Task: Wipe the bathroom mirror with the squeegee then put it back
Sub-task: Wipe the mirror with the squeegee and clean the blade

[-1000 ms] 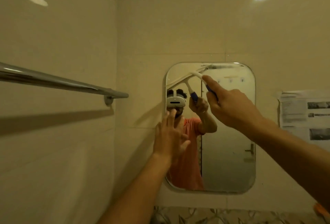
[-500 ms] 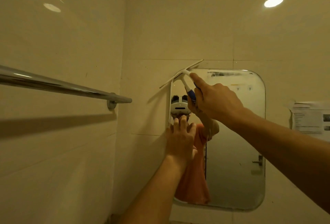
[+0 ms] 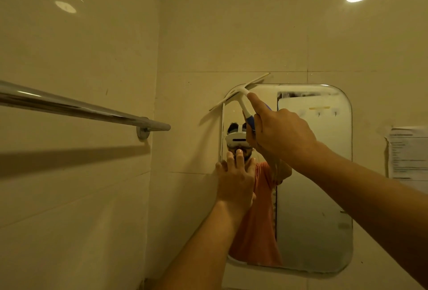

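A rounded rectangular mirror (image 3: 315, 197) hangs on the tiled back wall. My right hand (image 3: 282, 134) grips the blue and white handle of a white squeegee (image 3: 238, 93), with the index finger stretched along the handle. The blade lies slanted across the mirror's top left corner, with both ends reaching past the glass onto the wall. My left hand (image 3: 236, 181) is flat against the mirror's left edge, fingers apart and pointing up. A smeared patch shows along the mirror's top edge.
A chrome towel bar (image 3: 76, 107) juts from the left wall at head height, ending near the corner. A printed paper sheet (image 3: 410, 157) is stuck to the wall right of the mirror. The mirror reflects a person in an orange shirt.
The squeegee blade slid left from inside the mirror's top to its top left corner, now overhanging the wall. My left hand stayed on the mirror's left edge. The view tilted upward.
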A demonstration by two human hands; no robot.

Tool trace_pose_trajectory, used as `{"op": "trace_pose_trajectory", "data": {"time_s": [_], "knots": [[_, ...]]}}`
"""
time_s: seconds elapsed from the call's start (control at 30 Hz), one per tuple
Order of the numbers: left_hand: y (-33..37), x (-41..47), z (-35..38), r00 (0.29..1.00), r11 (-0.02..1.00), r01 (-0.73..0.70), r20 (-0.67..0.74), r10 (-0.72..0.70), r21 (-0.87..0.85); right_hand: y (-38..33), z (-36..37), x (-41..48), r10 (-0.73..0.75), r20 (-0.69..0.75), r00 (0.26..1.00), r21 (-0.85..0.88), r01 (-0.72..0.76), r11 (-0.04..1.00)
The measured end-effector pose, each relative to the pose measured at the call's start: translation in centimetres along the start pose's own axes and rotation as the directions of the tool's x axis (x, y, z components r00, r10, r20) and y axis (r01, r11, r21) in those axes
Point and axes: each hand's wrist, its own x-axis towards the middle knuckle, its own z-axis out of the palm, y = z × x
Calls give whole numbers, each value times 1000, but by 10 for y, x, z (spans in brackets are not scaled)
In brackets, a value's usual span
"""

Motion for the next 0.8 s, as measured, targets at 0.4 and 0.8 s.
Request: {"op": "trace_pose_trajectory", "data": {"time_s": [0.4, 0.8], "knots": [[0, 1, -7, 998, 1000, -7, 64, 8, -16, 29, 37, -82, 65, 84, 994, -24, -63, 998], [4, 0, -11, 1000, 1000, -10, 30, 9, 28, 3, -7, 7, 33, -52, 998, -11, -33, 999]]}}
